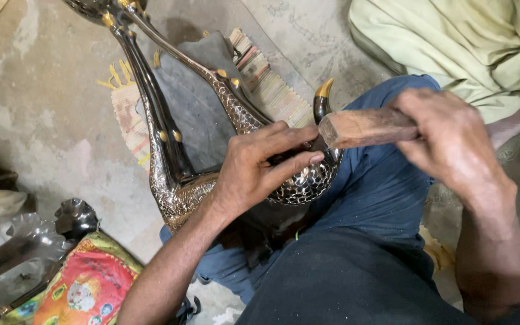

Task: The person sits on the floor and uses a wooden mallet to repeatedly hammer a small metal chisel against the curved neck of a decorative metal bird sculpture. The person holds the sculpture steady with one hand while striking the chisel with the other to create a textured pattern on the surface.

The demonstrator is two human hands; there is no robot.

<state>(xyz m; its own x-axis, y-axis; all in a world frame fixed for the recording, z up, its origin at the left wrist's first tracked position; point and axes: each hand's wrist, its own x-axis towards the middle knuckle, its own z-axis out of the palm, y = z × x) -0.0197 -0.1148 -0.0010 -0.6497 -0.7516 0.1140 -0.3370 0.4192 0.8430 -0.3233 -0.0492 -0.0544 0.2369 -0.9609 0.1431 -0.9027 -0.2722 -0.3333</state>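
Head view, looking down at a person seated on a concrete floor. One dark metal bird figure, its body covered in a hammered scale pattern, lies across the lap over the blue trousers; two long thin legs with gold joints run up and to the left, and one gold-tipped horn-like point rises beside the body.

Left hand: partly closed, fingers curled over the patterned body of the figure, thumb and forefinger pressed against its upper edge, steadying it.

Right hand: closed in a full grip around one wooden tool, a blunt brown block or handle whose square end lies just beside the gold-tipped point and touches, or nearly touches, the left fingertips.

Beneath the legs of the figure lie one dark cloth and one striped woven mat with yellow fringe. At lower left sit one brightly printed cushion and further metal pieces, their number unclear. A second person's pale green garment shows at upper right.
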